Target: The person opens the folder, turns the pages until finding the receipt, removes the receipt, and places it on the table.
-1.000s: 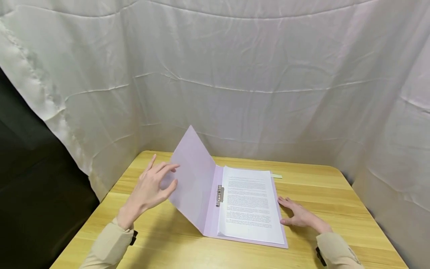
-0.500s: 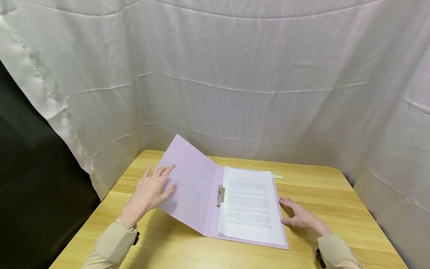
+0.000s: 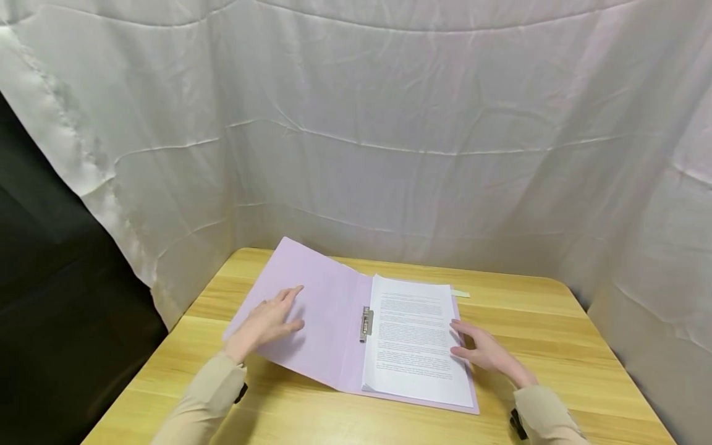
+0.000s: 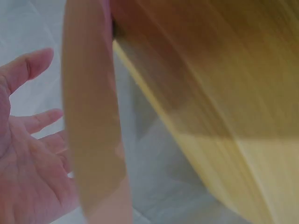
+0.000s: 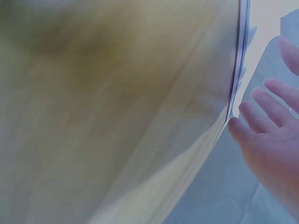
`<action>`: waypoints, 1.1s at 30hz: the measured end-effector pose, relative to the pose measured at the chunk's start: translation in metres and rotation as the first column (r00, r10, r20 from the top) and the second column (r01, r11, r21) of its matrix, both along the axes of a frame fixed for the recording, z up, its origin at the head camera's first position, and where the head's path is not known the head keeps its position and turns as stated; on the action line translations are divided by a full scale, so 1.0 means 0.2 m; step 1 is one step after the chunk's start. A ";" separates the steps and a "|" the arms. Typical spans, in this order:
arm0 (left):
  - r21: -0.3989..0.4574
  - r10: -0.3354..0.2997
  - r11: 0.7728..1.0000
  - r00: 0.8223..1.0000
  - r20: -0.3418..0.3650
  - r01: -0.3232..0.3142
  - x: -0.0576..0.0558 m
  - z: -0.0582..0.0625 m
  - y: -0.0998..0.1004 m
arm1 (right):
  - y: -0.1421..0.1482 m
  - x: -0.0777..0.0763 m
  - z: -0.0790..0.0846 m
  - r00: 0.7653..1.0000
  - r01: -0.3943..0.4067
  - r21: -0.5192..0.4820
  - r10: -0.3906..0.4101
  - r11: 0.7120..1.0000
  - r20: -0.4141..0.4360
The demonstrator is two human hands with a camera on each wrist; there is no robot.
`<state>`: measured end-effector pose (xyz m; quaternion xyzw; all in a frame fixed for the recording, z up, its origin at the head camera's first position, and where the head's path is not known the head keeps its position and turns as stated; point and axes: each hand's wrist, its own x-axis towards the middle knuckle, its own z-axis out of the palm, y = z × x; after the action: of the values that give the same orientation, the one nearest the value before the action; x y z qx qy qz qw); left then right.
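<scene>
A lilac file folder (image 3: 328, 303) lies spread on the table, its left cover slanting up a little from the wood. My left hand (image 3: 267, 321) is over the inside of that cover, fingers extended, thumb apart. In the left wrist view the left palm (image 4: 35, 172) shows beside the cover's edge (image 4: 93, 116). A metal clip (image 3: 364, 324) sits near the folder's spine. To its right lies a stack of printed paper (image 3: 414, 340). My right hand (image 3: 484, 349), fingers spread and holding nothing, overlaps the stack's right edge; the right wrist view shows its fingers (image 5: 271, 109) extended beside the folder's edge.
The folder rests on a wooden table (image 3: 545, 334) with rounded far corners. A pale tab (image 3: 460, 293) sticks out at the folder's upper right. Grey cloth (image 3: 417, 154) hangs behind and on both sides, with a black area (image 3: 67, 309) at the left.
The folder's left cover has swung down to the left, toward the table. My left hand has lowered along with it. My right hand has shifted left from the folder's edge to over the paper's edge.
</scene>
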<state>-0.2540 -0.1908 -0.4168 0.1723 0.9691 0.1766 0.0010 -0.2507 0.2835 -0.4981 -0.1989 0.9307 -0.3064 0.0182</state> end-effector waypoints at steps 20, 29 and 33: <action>-0.138 0.070 0.990 0.865 0.497 -0.001 -0.20 -0.11 0.14 | -0.08 -0.12 0.01 0.997 -0.065 0.012 0.064 0.998 0.049; -0.114 0.056 0.993 0.880 0.472 -0.002 -0.29 -0.15 0.24 | -0.11 -0.16 0.02 0.994 -0.071 0.014 0.069 0.997 0.078; -0.003 -0.034 0.999 0.909 0.416 0.039 -0.33 -0.21 0.30 | -0.11 -0.18 0.03 0.993 -0.070 0.001 0.070 0.998 0.098</action>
<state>-0.3204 -0.1314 -0.4591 0.1488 0.9442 0.2039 0.2115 -0.2867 0.2606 -0.4928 -0.2161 0.9219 -0.3128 0.0751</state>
